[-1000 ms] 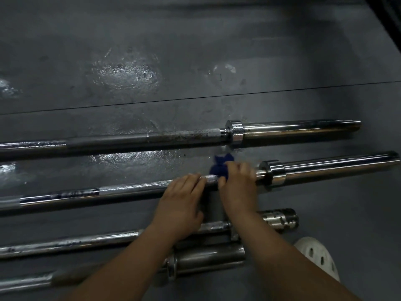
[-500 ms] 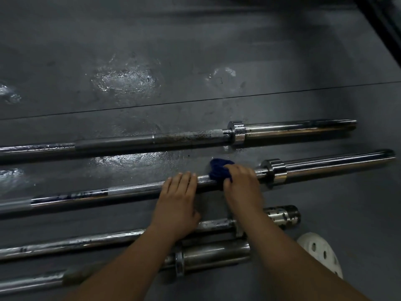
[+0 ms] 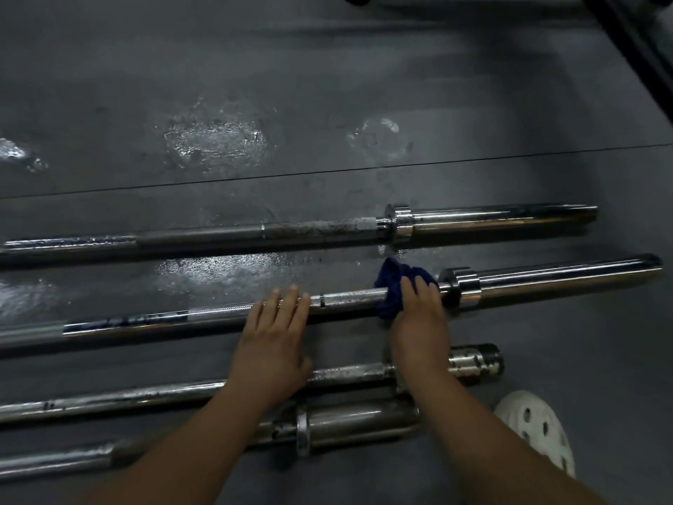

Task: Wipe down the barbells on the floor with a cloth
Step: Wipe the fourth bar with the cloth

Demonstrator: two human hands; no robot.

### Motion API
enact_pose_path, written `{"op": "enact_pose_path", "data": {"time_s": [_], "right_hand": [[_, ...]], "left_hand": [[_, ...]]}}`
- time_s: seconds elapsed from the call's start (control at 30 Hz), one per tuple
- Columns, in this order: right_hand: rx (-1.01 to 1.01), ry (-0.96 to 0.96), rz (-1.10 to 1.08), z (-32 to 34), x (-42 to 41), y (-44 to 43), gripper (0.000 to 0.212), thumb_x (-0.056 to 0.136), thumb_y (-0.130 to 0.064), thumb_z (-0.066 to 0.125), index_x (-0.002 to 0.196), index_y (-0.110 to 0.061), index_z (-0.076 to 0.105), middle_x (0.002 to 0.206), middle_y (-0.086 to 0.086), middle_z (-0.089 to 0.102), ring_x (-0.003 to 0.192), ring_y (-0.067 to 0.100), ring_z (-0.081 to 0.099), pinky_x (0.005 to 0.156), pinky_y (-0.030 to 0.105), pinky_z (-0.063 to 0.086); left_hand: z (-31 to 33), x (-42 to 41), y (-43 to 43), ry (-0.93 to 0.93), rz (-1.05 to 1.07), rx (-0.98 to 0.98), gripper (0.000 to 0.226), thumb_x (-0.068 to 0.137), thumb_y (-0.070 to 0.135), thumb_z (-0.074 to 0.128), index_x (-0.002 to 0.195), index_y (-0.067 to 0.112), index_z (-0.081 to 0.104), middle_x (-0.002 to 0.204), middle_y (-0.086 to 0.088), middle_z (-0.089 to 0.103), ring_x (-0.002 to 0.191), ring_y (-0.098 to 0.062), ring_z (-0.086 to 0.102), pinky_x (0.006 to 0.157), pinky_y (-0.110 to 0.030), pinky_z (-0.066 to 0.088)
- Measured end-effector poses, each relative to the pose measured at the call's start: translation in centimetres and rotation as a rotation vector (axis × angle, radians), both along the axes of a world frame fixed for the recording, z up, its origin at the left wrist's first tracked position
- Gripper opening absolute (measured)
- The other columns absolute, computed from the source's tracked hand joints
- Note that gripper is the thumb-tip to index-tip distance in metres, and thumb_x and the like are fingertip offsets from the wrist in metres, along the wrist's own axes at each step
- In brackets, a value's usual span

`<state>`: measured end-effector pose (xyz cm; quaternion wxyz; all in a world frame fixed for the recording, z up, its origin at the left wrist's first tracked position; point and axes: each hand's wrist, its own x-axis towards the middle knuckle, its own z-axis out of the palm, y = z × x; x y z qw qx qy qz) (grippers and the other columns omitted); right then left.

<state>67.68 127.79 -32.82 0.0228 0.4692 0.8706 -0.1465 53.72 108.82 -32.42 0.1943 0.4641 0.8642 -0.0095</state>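
Now the right hand (image 3: 418, 315), fingers closed around the blue cloth (image 3: 391, 286) bunched on the second barbell (image 3: 349, 297) at centre right of the frame, sits closer to the collar (image 3: 459, 286) than a second ago, having slid rightward along the shaft. The left hand (image 3: 275, 333) has stayed flat, fingers spread open, pressing the knurled section to steady it. Likely this inner stretch is nearly wiped; the sleeve and three other bars remain.

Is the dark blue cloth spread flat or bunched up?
Bunched: the dark blue cloth is crumpled around the second chrome barbell under the right hand.
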Motion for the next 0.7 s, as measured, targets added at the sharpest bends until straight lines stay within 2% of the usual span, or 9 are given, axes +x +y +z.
{"op": "enact_pose_path", "data": {"time_s": [0.07, 0.17, 0.27, 0.33, 0.4, 0.5, 0.53, 0.6, 0.7], "right_hand": [[-0.019, 0.002, 0.045, -0.2, -0.4, 0.0, 0.069, 0.087, -0.001, 0.056, 0.151, -0.012, 0.033, 0.157, 0.009, 0.032, 0.148, 0.032, 0.019, 0.120, 0.041, 0.024], [0.023, -0.008, 0.103, -0.4, -0.9, 1.8, 0.063, 0.086, -0.004, 0.057, 0.147, -0.013, 0.043, 0.151, 0.009, 0.044, 0.144, 0.031, 0.029, 0.118, 0.046, 0.026], [0.005, 0.024, -0.044, -0.4, -2.3, 1.8, 0.056, 0.088, -0.007, 0.056, 0.143, -0.015, 0.049, 0.148, 0.008, 0.047, 0.144, 0.030, 0.030, 0.119, 0.045, 0.023], [0.021, 0.089, -0.073, 0.1, -4.4, -0.6, 0.049, 0.084, -0.009, 0.051, 0.133, -0.014, 0.059, 0.138, 0.007, 0.056, 0.135, 0.033, 0.042, 0.112, 0.045, 0.031], [0.029, 0.175, 0.104, 0.5, -6.7, -4.0, 0.051, 0.079, -0.015, 0.044, 0.127, -0.013, 0.062, 0.130, 0.007, 0.060, 0.126, 0.033, 0.050, 0.106, 0.045, 0.037], [-0.053, 0.134, 0.368, 0.5, -7.7, -6.5, 0.062, 0.084, -0.022, 0.050, 0.146, -0.020, 0.044, 0.151, 0.002, 0.044, 0.143, 0.024, 0.034, 0.119, 0.046, 0.022], [0.002, 0.127, 0.406, 0.3, -7.4, -5.5, 0.060, 0.085, -0.024, 0.046, 0.145, -0.022, 0.045, 0.150, 0.001, 0.046, 0.142, 0.022, 0.037, 0.117, 0.047, 0.024], [0.105, 0.108, 0.357, -0.5, -5.3, -2.6, 0.057, 0.084, -0.019, 0.047, 0.141, -0.022, 0.050, 0.145, 0.000, 0.052, 0.137, 0.021, 0.045, 0.110, 0.052, 0.031], [0.180, 0.091, 0.064, -1.2, -1.0, 2.6, 0.062, 0.075, -0.002, 0.057, 0.136, -0.017, 0.057, 0.144, 0.005, 0.053, 0.135, 0.025, 0.047, 0.108, 0.054, 0.034]], "left_hand": [[-0.4, 0.3, 0.4, 0.009, 0.023, 0.025, 0.097, 0.070, 0.049, 0.057, 0.156, 0.014, 0.027, 0.162, -0.010, 0.026, 0.148, -0.035, 0.024, 0.120, -0.054, 0.020], [-0.6, -0.4, 1.2, 0.036, 0.041, 0.048, 0.087, 0.078, 0.050, 0.040, 0.157, 0.016, 0.024, 0.164, -0.009, 0.020, 0.150, -0.033, 0.018, 0.121, -0.053, 0.013], [-0.6, -1.3, 1.8, 0.041, 0.027, 0.024, 0.088, 0.078, 0.053, 0.029, 0.158, 0.017, 0.020, 0.165, -0.008, 0.015, 0.152, -0.031, 0.013, 0.122, -0.052, 0.010], [-0.9, -1.5, 2.1, 0.032, 0.030, 0.029, 0.089, 0.079, 0.055, 0.030, 0.159, 0.017, 0.018, 0.166, -0.008, 0.013, 0.152, -0.030, 0.009, 0.122, -0.052, 0.007], [-1.4, -1.7, 2.2, 0.028, 0.035, 0.043, 0.088, 0.081, 0.056, 0.032, 0.158, 0.015, 0.020, 0.165, -0.009, 0.015, 0.152, -0.030, 0.010, 0.121, -0.052, 0.006], [-1.9, -2.3, 2.4, 0.027, 0.029, 0.076, 0.087, 0.084, 0.058, 0.030, 0.158, 0.013, 0.019, 0.165, -0.009, 0.016, 0.152, -0.030, 0.013, 0.120, -0.050, 0.005], [-1.8, -2.5, 2.6, 0.019, 0.032, 0.077, 0.089, 0.082, 0.058, 0.028, 0.158, 0.014, 0.018, 0.165, -0.009, 0.016, 0.152, -0.029, 0.011, 0.121, -0.049, 0.003], [-1.2, -3.2, 3.2, -0.007, 0.042, 0.056, 0.095, 0.074, 0.059, 0.019, 0.160, 0.018, 0.010, 0.167, -0.006, 0.008, 0.153, -0.025, 0.003, 0.122, -0.047, -0.002], [-0.7, -4.1, 4.0, -0.036, 0.044, 0.004, 0.098, 0.069, 0.060, 0.007, 0.159, 0.023, 0.000, 0.167, -0.002, -0.003, 0.153, -0.021, -0.008, 0.122, -0.046, -0.007]]}}
